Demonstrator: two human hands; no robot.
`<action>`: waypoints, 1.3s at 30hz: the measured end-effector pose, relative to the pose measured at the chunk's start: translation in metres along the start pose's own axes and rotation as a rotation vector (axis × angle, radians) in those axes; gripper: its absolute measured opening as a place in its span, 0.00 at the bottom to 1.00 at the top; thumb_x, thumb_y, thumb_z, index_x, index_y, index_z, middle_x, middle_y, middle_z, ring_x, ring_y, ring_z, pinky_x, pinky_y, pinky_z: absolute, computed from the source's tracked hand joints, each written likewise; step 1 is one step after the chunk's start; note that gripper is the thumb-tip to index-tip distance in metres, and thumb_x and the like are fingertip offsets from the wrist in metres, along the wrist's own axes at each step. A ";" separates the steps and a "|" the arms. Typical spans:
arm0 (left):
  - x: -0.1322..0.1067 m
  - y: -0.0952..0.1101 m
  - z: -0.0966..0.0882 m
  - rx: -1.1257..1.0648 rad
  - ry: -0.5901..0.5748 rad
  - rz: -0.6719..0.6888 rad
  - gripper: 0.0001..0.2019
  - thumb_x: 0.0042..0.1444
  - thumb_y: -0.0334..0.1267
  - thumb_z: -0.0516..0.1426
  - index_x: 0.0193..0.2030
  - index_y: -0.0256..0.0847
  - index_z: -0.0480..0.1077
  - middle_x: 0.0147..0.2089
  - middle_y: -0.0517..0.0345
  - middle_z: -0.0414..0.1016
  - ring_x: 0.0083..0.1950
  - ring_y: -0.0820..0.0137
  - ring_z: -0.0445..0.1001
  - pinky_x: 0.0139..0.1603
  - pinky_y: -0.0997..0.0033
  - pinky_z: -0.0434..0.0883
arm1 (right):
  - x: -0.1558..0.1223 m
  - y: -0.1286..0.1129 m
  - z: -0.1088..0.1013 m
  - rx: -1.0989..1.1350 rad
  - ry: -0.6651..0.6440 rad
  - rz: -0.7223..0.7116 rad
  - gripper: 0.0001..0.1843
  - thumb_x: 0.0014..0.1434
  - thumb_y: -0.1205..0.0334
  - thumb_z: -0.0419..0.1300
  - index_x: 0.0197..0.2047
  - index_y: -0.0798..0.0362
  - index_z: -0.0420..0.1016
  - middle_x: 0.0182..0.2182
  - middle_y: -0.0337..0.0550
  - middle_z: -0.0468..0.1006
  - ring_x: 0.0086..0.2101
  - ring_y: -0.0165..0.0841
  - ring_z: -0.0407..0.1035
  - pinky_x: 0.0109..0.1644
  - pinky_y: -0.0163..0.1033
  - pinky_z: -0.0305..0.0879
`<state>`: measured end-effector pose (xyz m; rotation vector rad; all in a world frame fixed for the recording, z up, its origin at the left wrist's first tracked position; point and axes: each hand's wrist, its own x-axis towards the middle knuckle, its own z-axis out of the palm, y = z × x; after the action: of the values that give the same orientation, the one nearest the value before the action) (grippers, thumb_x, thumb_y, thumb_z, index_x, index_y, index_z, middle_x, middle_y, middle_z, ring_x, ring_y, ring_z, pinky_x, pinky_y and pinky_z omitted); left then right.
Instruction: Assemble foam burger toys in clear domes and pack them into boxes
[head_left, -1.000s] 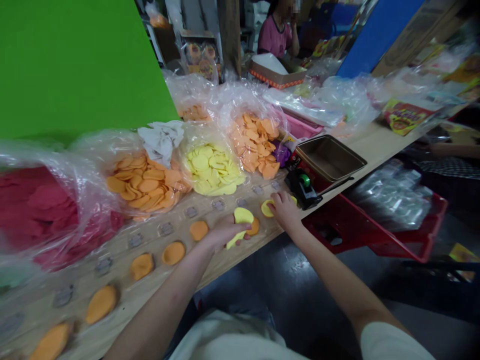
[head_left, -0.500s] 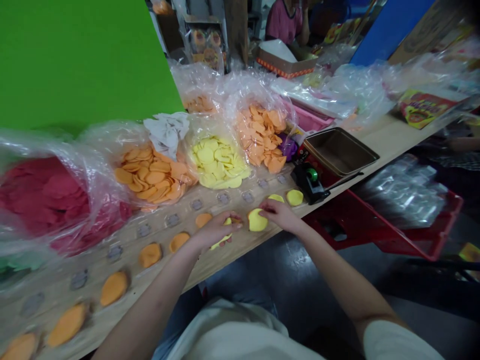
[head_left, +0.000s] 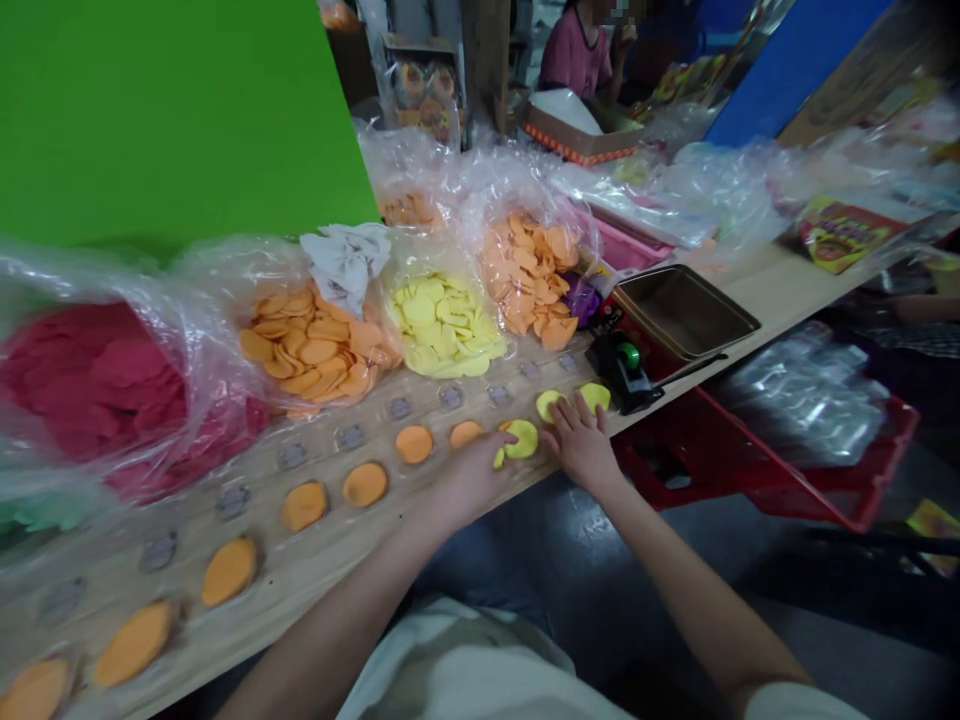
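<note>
"Yellow discs (head_left: 523, 439): location?"

"On a wooden bench (head_left: 247, 570), at the end of a row of orange discs (head_left: 414, 444)."

"Left hand (head_left: 472, 478)?"

"Open, lying flat on the nearest yellow disc."

"Right hand (head_left: 581, 447)?"

"Open, fingers spread, just beside two more."

"Behind them?"

"A bag of yellow discs (head_left: 442, 325), a bag of orange discs (head_left: 529, 275)."

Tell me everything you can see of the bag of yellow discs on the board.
The clear plastic bag stands open on the wooden board, holding thin, round yellow discs, heaped and overlapping, some curled. Bags of orange discs flank it, and a crumpled white cloth touches its upper left. Neither the left hand nor the right hand touches it.
</note>
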<state>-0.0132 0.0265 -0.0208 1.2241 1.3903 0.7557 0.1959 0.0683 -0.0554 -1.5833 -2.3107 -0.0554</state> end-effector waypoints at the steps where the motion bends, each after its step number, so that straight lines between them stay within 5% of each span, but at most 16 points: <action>1: 0.003 0.004 -0.005 -0.162 0.027 -0.042 0.14 0.47 0.43 0.59 0.41 0.42 0.69 0.33 0.57 0.70 0.34 0.69 0.69 0.32 0.73 0.65 | -0.002 -0.005 -0.003 0.046 0.009 0.006 0.19 0.60 0.56 0.51 0.51 0.56 0.68 0.51 0.53 0.68 0.57 0.49 0.51 0.58 0.59 0.44; 6: 0.009 0.013 -0.017 -1.081 0.159 -0.324 0.07 0.53 0.39 0.53 0.35 0.37 0.65 0.25 0.59 0.66 0.26 0.74 0.68 0.28 0.75 0.67 | 0.002 -0.074 -0.007 0.698 -0.169 0.122 0.22 0.59 0.54 0.52 0.54 0.55 0.65 0.42 0.50 0.72 0.40 0.37 0.67 0.42 0.43 0.66; 8: 0.003 0.011 -0.019 -1.147 0.234 -0.301 0.04 0.50 0.31 0.53 0.35 0.37 0.65 0.29 0.58 0.68 0.29 0.75 0.70 0.32 0.75 0.69 | 0.007 -0.099 -0.002 0.965 -0.267 0.211 0.20 0.57 0.53 0.53 0.49 0.54 0.68 0.38 0.47 0.73 0.34 0.35 0.68 0.33 0.38 0.67; 11: -0.013 0.004 -0.030 -1.039 0.290 -0.220 0.12 0.45 0.24 0.56 0.38 0.38 0.66 0.34 0.59 0.69 0.36 0.75 0.72 0.39 0.74 0.70 | 0.016 -0.110 0.006 1.210 -0.367 0.337 0.17 0.57 0.51 0.52 0.41 0.55 0.71 0.32 0.44 0.73 0.30 0.33 0.67 0.30 0.37 0.66; 16: -0.041 -0.017 -0.073 -0.786 0.377 -0.238 0.13 0.45 0.34 0.62 0.39 0.40 0.66 0.38 0.57 0.70 0.42 0.70 0.72 0.38 0.72 0.70 | 0.037 -0.089 0.006 0.823 -0.133 0.226 0.13 0.55 0.55 0.54 0.36 0.55 0.72 0.30 0.43 0.72 0.31 0.33 0.65 0.35 0.38 0.63; 21: -0.061 -0.030 -0.107 -0.955 0.388 -0.309 0.13 0.47 0.27 0.57 0.42 0.38 0.66 0.36 0.55 0.71 0.39 0.70 0.73 0.38 0.71 0.71 | 0.053 -0.103 0.015 0.594 -0.418 -0.058 0.09 0.56 0.63 0.55 0.42 0.53 0.70 0.30 0.41 0.74 0.31 0.32 0.66 0.35 0.36 0.62; 26: -0.063 -0.036 -0.113 -0.819 0.337 -0.287 0.18 0.44 0.29 0.61 0.44 0.39 0.65 0.35 0.57 0.71 0.35 0.74 0.73 0.34 0.76 0.69 | 0.052 -0.110 0.027 0.089 -0.340 -0.324 0.09 0.57 0.66 0.56 0.43 0.56 0.68 0.34 0.47 0.73 0.41 0.39 0.63 0.44 0.41 0.58; 30: -0.054 -0.043 -0.108 -0.681 0.426 -0.258 0.15 0.40 0.35 0.65 0.37 0.38 0.68 0.30 0.62 0.68 0.28 0.79 0.67 0.25 0.83 0.63 | 0.045 -0.107 0.021 -0.049 -0.248 -0.302 0.11 0.57 0.65 0.55 0.44 0.55 0.68 0.38 0.49 0.72 0.44 0.43 0.61 0.47 0.46 0.57; 32: -0.051 -0.042 -0.106 -0.770 0.397 -0.258 0.14 0.42 0.36 0.64 0.37 0.39 0.68 0.31 0.61 0.69 0.28 0.79 0.68 0.26 0.81 0.64 | 0.041 -0.112 0.016 -0.002 -0.174 -0.210 0.15 0.57 0.64 0.56 0.48 0.54 0.68 0.43 0.52 0.70 0.47 0.45 0.59 0.48 0.49 0.56; 35: -0.051 -0.034 -0.105 -0.946 0.178 -0.252 0.16 0.46 0.33 0.61 0.43 0.39 0.68 0.39 0.54 0.72 0.35 0.74 0.72 0.35 0.76 0.69 | 0.035 -0.129 0.013 0.357 -0.136 -0.100 0.19 0.58 0.58 0.54 0.52 0.54 0.66 0.48 0.53 0.68 0.49 0.43 0.60 0.50 0.50 0.58; 37: -0.051 -0.031 -0.105 -0.958 0.059 -0.219 0.17 0.46 0.31 0.60 0.45 0.38 0.68 0.42 0.51 0.72 0.39 0.71 0.73 0.39 0.73 0.69 | 0.036 -0.145 0.018 0.730 -0.271 -0.010 0.19 0.59 0.55 0.52 0.51 0.53 0.66 0.44 0.49 0.72 0.44 0.38 0.65 0.45 0.45 0.64; 39: -0.048 -0.034 -0.106 -0.825 0.105 -0.182 0.18 0.45 0.30 0.61 0.45 0.38 0.69 0.42 0.50 0.73 0.39 0.71 0.73 0.39 0.73 0.70 | 0.042 -0.158 0.027 1.000 -0.479 0.107 0.17 0.57 0.53 0.52 0.46 0.52 0.68 0.36 0.44 0.75 0.35 0.34 0.69 0.35 0.39 0.66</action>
<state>-0.1294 -0.0080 -0.0151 0.4125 1.0675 1.1204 0.0311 0.0517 -0.0441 -1.2098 -1.9574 1.3924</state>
